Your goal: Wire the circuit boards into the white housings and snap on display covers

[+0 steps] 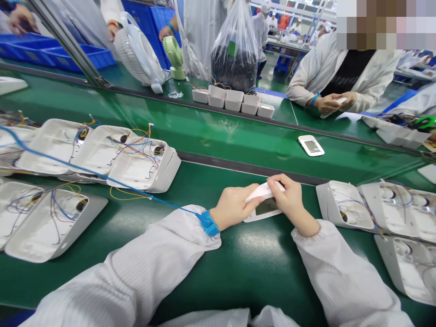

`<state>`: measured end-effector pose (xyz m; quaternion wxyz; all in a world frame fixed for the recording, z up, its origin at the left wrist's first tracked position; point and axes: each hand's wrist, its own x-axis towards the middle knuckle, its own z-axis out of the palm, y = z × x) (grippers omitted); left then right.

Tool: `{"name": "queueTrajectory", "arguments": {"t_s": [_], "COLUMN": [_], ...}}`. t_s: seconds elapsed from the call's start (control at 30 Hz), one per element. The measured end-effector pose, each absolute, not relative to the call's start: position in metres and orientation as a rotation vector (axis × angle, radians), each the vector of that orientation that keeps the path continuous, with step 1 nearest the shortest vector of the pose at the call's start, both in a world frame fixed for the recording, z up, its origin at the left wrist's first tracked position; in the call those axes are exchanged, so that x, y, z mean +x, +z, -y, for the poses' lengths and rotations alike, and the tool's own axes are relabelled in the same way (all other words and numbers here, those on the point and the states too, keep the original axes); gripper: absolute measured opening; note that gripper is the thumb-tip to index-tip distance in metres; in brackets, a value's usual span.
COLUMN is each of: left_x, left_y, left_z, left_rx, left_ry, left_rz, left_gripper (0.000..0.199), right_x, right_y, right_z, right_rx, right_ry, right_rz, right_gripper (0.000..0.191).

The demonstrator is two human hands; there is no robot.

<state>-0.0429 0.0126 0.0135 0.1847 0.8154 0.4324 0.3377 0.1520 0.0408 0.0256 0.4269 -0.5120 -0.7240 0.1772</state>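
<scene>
Both my hands grip a small white plastic housing, held tilted above the green bench. My left hand, with a blue wrist strap and cord, is closed around its left end. On the right end, the thumb and fingers of my right hand press against it. Just below lies a white panel with a dark display, partly hidden by my hands; I cannot tell whether it touches the housing.
White housings with loose coloured wires are stacked at left; more wired housings stand at right. A conveyor belt runs behind, carrying a display unit. Across it, a co-worker's hands hold a white part near small white boxes.
</scene>
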Motion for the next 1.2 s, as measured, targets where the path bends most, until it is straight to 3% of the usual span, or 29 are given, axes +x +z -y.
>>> {"name": "queueTrajectory", "arguments": {"t_s": [0.2, 0.37, 0.8, 1.07, 1.2], "left_x": [-0.043, -0.045, -0.044, -0.047, -0.049], "left_y": [0.013, 0.003, 0.006, -0.005, -0.007], "left_z": [-0.017, -0.029, -0.026, -0.041, -0.047], "left_rx": [2.122, 1.72, 1.691, 1.392, 1.444], "left_ry": [1.013, 1.193, 1.142, 1.407, 1.366], "left_rz": [-1.16, -1.236, -1.178, -1.229, -1.287], "left_gripper": [0.036, 0.032, 0.035, 0.046, 0.048], "right_x": [0.149, 0.147, 0.156, 0.151, 0.147], "right_y": [0.024, 0.016, 0.009, -0.004, -0.007], "right_z": [-0.042, -0.044, -0.052, -0.057, -0.055], "right_rx": [-1.317, -1.393, -1.471, -1.167, -1.14], "right_ry": [0.511, 0.546, 0.565, 0.904, 1.079], "right_rz": [1.773, 1.778, 1.922, 1.588, 1.614], "right_gripper": [0.033, 0.055, 0.051, 0.063, 0.055]}}
